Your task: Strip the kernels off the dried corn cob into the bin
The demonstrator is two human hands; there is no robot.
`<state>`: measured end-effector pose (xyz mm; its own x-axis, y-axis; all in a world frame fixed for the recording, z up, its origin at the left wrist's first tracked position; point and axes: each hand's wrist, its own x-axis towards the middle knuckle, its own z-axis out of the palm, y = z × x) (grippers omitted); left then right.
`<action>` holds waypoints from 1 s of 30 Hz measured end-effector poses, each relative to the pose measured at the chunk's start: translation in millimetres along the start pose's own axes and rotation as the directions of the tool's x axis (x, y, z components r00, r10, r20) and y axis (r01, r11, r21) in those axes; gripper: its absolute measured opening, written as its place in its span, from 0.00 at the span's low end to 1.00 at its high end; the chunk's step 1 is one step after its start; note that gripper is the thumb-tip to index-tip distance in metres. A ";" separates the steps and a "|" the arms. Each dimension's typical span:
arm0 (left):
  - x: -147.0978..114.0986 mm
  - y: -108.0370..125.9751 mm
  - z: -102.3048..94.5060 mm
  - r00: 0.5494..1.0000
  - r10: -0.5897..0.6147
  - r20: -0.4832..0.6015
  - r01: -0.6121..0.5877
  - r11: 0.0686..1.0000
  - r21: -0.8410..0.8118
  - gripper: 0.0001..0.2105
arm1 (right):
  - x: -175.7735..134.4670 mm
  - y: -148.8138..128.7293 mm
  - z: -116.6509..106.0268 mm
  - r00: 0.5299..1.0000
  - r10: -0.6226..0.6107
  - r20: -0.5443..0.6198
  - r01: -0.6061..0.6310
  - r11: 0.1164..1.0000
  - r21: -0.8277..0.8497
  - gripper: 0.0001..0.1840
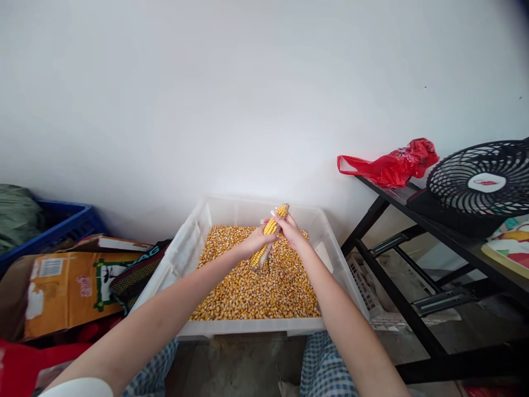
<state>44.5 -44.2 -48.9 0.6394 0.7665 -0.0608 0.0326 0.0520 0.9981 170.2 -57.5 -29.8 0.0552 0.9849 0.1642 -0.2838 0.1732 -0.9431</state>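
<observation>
A dried yellow corn cob [270,227] is held aslant between my two hands, its upper end pointing away to the right. My left hand [257,242] is wrapped round its middle. Near the upper end, my right hand [290,229] grips the same cob, with the thumb lying along the kernels. Toward the lower end a pale patch shows on the cob. Below both hands, loose corn kernels [256,295] fill the bottom of a translucent white plastic bin [248,326]. Parts of my fingers are hidden behind the cob.
On the right stands a black metal-framed table [454,242] bearing a red plastic bag [388,165] and a black fan [483,179]. At left are a cardboard box [74,292], a dark mesh bag [138,273] and a blue crate [78,220]. A white wall [248,99] rises behind the bin.
</observation>
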 end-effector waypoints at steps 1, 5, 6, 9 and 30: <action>0.3 -1.1 -0.9 1.000 -0.010 0.008 0.010 1.000 -0.006 0.18 | -0.4 0.4 -1.0 1.000 0.009 0.011 -0.009 1.000 -0.007 0.16; 0.3 -4.2 -4.7 0.999 -0.038 0.026 0.038 0.999 -0.016 0.17 | -2.6 3.5 -1.0 0.999 0.034 0.019 -0.034 0.999 -0.010 0.16; 0.0 -4.8 -5.6 0.999 -0.045 0.027 0.045 0.999 -0.016 0.17 | -3.1 4.1 -0.6 0.999 0.038 0.020 -0.038 0.999 -0.010 0.16; -0.3 -5.9 -8.8 0.997 -0.076 0.024 0.077 0.996 -0.038 0.16 | -3.3 5.3 -1.2 0.998 0.059 0.037 -0.058 0.998 -0.014 0.15; 3.1 -0.2 -13.0 0.994 0.101 0.029 -0.102 0.993 0.061 0.19 | 2.4 16.5 1.9 0.999 0.026 0.037 -0.026 1.000 -0.010 0.18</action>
<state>36.5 -33.4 -49.4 0.6614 0.7489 0.0404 0.0139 -0.0661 0.9977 163.9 -52.3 -44.5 0.0121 0.9886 0.1501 -0.2753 0.1476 -0.9500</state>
